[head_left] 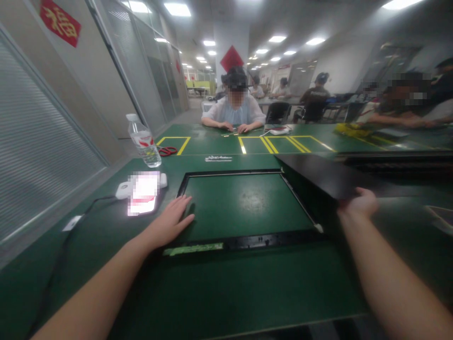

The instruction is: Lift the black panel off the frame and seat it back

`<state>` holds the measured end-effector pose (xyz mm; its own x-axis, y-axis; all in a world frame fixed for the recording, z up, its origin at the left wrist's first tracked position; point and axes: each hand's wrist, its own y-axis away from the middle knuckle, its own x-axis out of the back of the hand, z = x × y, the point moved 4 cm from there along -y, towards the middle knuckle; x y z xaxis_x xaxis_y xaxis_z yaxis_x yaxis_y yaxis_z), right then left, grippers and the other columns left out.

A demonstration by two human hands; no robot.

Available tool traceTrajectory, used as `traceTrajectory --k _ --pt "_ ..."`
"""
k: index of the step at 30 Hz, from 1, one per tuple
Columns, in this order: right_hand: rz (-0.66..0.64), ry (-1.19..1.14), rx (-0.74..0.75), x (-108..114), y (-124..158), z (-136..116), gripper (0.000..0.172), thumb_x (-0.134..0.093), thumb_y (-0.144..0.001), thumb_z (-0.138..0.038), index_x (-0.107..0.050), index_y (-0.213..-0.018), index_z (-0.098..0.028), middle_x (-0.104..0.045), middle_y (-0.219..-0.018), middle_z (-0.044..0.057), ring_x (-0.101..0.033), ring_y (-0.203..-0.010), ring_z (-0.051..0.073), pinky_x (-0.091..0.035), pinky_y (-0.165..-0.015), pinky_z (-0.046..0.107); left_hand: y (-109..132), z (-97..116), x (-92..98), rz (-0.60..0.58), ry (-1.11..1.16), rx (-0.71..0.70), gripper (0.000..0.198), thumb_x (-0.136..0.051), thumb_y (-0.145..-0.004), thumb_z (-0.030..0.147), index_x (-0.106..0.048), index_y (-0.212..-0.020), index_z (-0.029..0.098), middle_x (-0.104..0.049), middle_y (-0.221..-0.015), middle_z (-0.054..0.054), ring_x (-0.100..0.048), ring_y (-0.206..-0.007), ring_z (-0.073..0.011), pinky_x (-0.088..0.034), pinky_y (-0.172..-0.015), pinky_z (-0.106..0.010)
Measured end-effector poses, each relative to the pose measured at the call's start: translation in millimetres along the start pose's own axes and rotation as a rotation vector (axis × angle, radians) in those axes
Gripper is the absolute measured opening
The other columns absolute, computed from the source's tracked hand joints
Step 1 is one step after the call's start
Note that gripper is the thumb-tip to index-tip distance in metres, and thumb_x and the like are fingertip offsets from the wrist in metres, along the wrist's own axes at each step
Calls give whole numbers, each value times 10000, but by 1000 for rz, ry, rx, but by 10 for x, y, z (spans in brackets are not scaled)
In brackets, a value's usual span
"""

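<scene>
A black rectangular frame lies flat on the green table, with the tabletop showing through its middle. Its near bar has a light green strip at the left end. My left hand rests over the frame's left side, fingers stretched out, covering part of that bar. My right hand grips a thin black flat panel by its near edge. The panel is tilted, raised beside the frame's right side. My right fingertips are partly hidden beneath it.
A lit phone, a water bottle and red-handled scissors are at left. Small light strips lie beyond the frame. Yellow tape marks the far table, where a person sits. A long dark piece lies right.
</scene>
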<state>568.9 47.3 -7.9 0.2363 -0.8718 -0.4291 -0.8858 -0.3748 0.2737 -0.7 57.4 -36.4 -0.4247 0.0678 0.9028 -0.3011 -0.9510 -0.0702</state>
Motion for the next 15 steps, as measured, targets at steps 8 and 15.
traceTrajectory --k 8,15 --pt "100 -58 -147 -32 204 -35 183 -513 -843 -33 -512 -830 -216 -555 -837 -26 -594 -685 105 -530 -591 213 -1 19 -3 -22 -13 -10 823 -473 -1001 671 -555 -1594 107 -458 -1730 -262 -358 -1644 -442 -286 -1320 -656" --pt "120 -61 -169 -25 175 -8 224 -517 -742 1 -491 -805 -213 -564 -853 -24 -587 -667 98 -542 -561 194 5 20 -9 -13 -21 -27 823 -467 -1002 672 -571 -1577 93 -469 -1720 -272 -361 -1643 -442 -289 -1317 -658"
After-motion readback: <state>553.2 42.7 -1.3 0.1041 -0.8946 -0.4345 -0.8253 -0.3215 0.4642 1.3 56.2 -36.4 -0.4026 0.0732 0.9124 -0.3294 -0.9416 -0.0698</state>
